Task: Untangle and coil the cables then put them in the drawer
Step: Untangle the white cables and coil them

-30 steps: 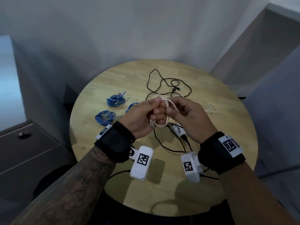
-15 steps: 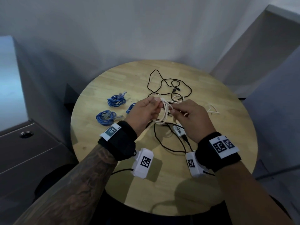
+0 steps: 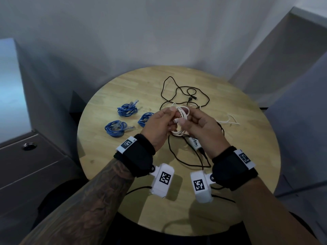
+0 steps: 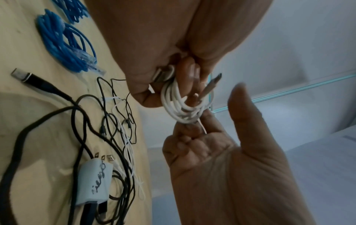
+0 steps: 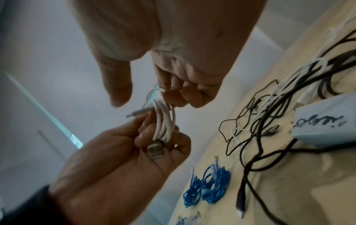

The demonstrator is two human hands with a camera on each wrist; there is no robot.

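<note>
Right now my left hand (image 3: 160, 127) has its fingers curled through the white cable (image 3: 182, 119), wound into a small coil and held in the air above the round wooden table (image 3: 109, 156). My right hand (image 3: 201, 128) pinches the far side of the same coil with its fingers, the thumb standing free. In the left wrist view the coil (image 4: 179, 105) wraps the left fingers, with a metal plug pressed into the palm and a second, thinner plug poking out past it. The head view hides both plugs behind my knuckles.

Under the hands lies a tangle of black cables (image 3: 185, 96) mixed with a loose white strand; I cannot tell where one cable ends and another begins. A white adapter (image 3: 194, 144) with handwriting sits in the tangle, half covered by my right wrist. Three blue cable bundles (image 3: 127, 109) lie coiled to the left, one partly hidden behind my left hand. A grey drawer unit (image 3: 30, 165) stands beside the table, cut off at the frame edge.
</note>
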